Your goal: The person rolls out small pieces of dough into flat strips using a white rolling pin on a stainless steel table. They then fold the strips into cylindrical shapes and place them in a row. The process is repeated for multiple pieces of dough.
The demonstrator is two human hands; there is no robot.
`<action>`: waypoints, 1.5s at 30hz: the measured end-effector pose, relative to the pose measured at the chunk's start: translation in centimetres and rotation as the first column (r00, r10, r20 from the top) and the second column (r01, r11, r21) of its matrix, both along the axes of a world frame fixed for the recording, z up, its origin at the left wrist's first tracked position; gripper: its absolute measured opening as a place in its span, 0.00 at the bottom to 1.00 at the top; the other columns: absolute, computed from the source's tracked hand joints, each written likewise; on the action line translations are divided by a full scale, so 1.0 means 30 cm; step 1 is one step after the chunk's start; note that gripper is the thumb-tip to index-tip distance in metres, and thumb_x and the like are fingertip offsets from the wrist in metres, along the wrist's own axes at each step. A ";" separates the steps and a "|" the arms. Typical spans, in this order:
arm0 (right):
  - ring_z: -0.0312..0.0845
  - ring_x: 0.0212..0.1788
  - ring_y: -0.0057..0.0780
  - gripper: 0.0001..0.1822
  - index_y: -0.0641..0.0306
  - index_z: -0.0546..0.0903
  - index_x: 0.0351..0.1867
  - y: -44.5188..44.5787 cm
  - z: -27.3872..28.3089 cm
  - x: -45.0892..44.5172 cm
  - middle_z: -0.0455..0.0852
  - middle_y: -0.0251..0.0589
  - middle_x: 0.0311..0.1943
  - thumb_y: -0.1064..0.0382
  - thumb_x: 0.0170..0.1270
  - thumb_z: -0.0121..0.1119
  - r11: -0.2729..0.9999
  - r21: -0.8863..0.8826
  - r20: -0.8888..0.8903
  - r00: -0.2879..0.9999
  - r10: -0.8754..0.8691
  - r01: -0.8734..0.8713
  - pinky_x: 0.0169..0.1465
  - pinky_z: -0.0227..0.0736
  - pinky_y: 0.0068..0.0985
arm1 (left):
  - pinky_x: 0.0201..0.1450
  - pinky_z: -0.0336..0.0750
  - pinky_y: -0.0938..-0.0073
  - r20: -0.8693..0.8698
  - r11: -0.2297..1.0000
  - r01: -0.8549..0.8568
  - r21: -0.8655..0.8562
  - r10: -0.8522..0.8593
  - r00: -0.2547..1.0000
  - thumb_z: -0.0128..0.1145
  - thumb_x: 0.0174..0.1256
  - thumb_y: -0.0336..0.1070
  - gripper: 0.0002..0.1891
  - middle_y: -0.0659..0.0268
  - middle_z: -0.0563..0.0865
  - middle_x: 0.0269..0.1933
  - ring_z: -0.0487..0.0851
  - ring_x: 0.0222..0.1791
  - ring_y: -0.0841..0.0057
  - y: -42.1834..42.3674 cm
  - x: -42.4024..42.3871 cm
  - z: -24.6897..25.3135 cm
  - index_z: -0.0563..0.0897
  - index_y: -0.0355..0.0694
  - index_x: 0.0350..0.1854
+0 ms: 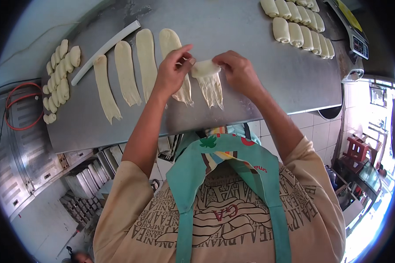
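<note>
A partly rolled dough strip (pixel 210 86) lies before me on the steel table (pixel 237 29), its far end folded into a roll and its near end thin and ragged. My right hand (pixel 235 69) pinches the right end of that roll. At its left end is my left hand (pixel 177 70), thumb and fingers a little apart; whether it grips the dough cannot be told. Under and beside my left hand lies a flat dough strip (pixel 170 39). Farther left are several more flat strips (pixel 126 70), side by side. A pale rod (pixel 107 51) lies slanted beyond them.
Rows of rolled dough pieces (pixel 281 30) sit at the table's far right, with a digital scale (pixel 357 42) beside them. More dough rolls (pixel 57 77) are grouped at the left edge. A red hose (pixel 24 126) hangs left of the table. Metal trays (pixel 82 182) stand below.
</note>
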State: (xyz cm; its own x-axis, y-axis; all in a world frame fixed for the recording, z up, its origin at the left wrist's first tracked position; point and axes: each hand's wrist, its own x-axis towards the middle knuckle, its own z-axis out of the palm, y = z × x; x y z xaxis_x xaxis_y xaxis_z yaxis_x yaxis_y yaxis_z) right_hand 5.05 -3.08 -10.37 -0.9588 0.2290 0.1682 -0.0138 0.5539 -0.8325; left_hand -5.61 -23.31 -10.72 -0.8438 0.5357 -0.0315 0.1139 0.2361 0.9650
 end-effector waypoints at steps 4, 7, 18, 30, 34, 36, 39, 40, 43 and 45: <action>0.87 0.46 0.43 0.16 0.64 0.90 0.39 0.027 0.009 0.031 0.89 0.43 0.41 0.83 0.59 0.56 0.966 0.218 0.066 0.989 0.129 -0.141 0.50 0.82 0.34 | 0.52 0.80 0.70 -0.081 0.826 0.315 -0.467 -0.395 0.915 0.71 0.66 0.34 0.12 0.63 0.89 0.44 0.87 0.45 0.75 0.031 0.001 0.088 0.91 0.39 0.50; 0.87 0.46 0.44 0.16 0.63 0.90 0.41 0.057 0.041 0.106 0.89 0.43 0.41 0.81 0.60 0.55 0.995 0.053 0.073 0.994 0.082 -0.086 0.51 0.82 0.35 | 0.50 0.80 0.68 -0.009 0.792 0.393 -0.468 -0.449 0.894 0.72 0.64 0.35 0.12 0.63 0.89 0.38 0.88 0.43 0.73 0.029 0.000 0.140 0.91 0.37 0.47; 0.88 0.47 0.45 0.13 0.64 0.89 0.43 0.177 -0.048 0.276 0.90 0.45 0.43 0.77 0.65 0.54 0.938 -0.177 0.132 0.952 -0.276 0.297 0.52 0.82 0.35 | 0.53 0.80 0.53 -0.228 0.587 0.343 -0.733 -0.688 0.689 0.83 0.43 0.33 0.33 0.52 0.85 0.47 0.86 0.48 0.51 0.137 0.166 0.099 0.79 0.38 0.54; 0.89 0.43 0.44 0.10 0.65 0.89 0.42 0.216 -0.074 0.232 0.91 0.48 0.40 0.74 0.65 0.58 0.932 -0.298 0.166 0.972 -0.163 0.207 0.48 0.83 0.36 | 0.44 0.84 0.67 0.249 0.933 0.118 -0.339 -0.032 0.968 0.81 0.56 0.38 0.26 0.58 0.89 0.46 0.90 0.45 0.68 0.146 0.265 0.039 0.79 0.34 0.52; 0.89 0.41 0.40 0.09 0.65 0.89 0.45 0.306 -0.057 0.020 0.92 0.48 0.38 0.69 0.67 0.62 0.911 -0.354 0.179 0.972 -0.154 0.210 0.48 0.82 0.34 | 0.47 0.84 0.72 0.468 0.988 -0.154 -0.020 0.145 0.872 0.75 0.63 0.30 0.20 0.64 0.88 0.51 0.88 0.46 0.76 0.318 -0.098 0.121 0.81 0.37 0.55; 0.88 0.40 0.39 0.10 0.65 0.88 0.47 0.371 -0.023 -0.143 0.92 0.47 0.38 0.66 0.68 0.64 0.922 -0.337 0.109 0.980 -0.164 0.192 0.48 0.81 0.33 | 0.49 0.82 0.69 0.367 0.974 -0.224 0.040 0.194 0.910 0.70 0.70 0.35 0.20 0.62 0.88 0.50 0.87 0.48 0.73 0.376 -0.335 0.119 0.81 0.34 0.59; 0.88 0.42 0.38 0.14 0.64 0.88 0.51 0.465 0.016 -0.423 0.92 0.45 0.38 0.60 0.68 0.66 0.937 -0.275 0.018 0.975 -0.220 0.216 0.49 0.81 0.35 | 0.46 0.81 0.71 0.399 0.948 -0.269 0.167 0.185 0.898 0.71 0.69 0.39 0.22 0.61 0.87 0.49 0.86 0.46 0.73 0.472 -0.614 0.127 0.82 0.32 0.58; 0.89 0.43 0.38 0.17 0.64 0.88 0.52 0.491 0.036 -0.509 0.92 0.46 0.39 0.58 0.68 0.66 0.935 -0.250 0.037 0.967 -0.251 0.252 0.50 0.81 0.35 | 0.47 0.81 0.71 0.435 0.947 -0.278 0.160 0.185 0.881 0.71 0.68 0.40 0.22 0.61 0.87 0.49 0.86 0.46 0.73 0.501 -0.685 0.125 0.83 0.31 0.58; 0.88 0.45 0.36 0.21 0.65 0.87 0.55 0.528 0.006 -0.768 0.92 0.47 0.43 0.52 0.68 0.67 0.925 -0.187 0.174 0.938 -0.301 0.331 0.51 0.81 0.33 | 0.48 0.81 0.72 0.312 0.949 -0.186 -0.253 0.262 0.913 0.73 0.67 0.42 0.24 0.60 0.88 0.48 0.86 0.47 0.73 0.572 -0.861 0.041 0.83 0.30 0.58; 0.85 0.43 0.28 0.22 0.62 0.86 0.58 0.560 -0.096 -0.922 0.89 0.46 0.46 0.51 0.69 0.66 0.936 -0.164 0.440 0.872 -0.212 0.311 0.48 0.80 0.28 | 0.50 0.81 0.71 0.223 0.882 -0.103 -0.460 0.227 0.948 0.73 0.66 0.42 0.25 0.60 0.89 0.48 0.86 0.47 0.73 0.606 -0.889 -0.006 0.83 0.29 0.58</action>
